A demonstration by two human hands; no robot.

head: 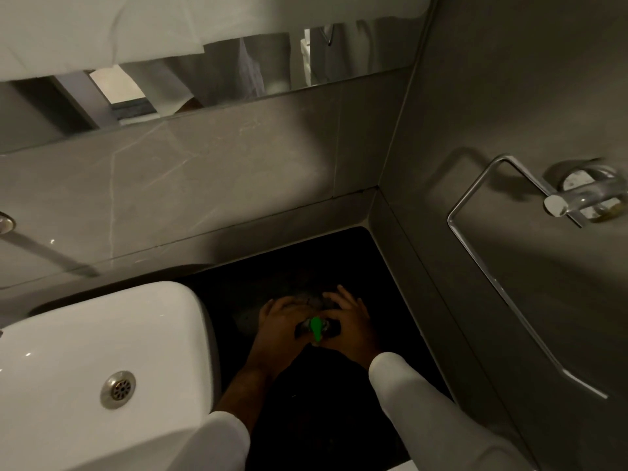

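Left hand [279, 320]: on the black countertop [346, 263], fingers curled over a small dark object [317, 326]; grips its left side.
Right hand [350, 321]: fingers spread and bent, thumb and forefinger pinching the same object from the right.
Object: small, dark, with a greyish metal-looking middle and a bright green plastic tab; exact kind too dim to tell. It lies between both hands, towards the countertop's back right corner, just right of the basin.
Countertop: matt black, flat, dull smear near the fingers.
Sleeves [404, 379]: white, smooth cloth, left one pushed up the forearm.
Basin [102, 334]: glossy white ceramic, rounded corners, round perforated metal drain [118, 389].
Walls: grey veined tile; mirror strip [238, 76] above.
Towel ring [503, 253]: bent chrome rod, right wall.
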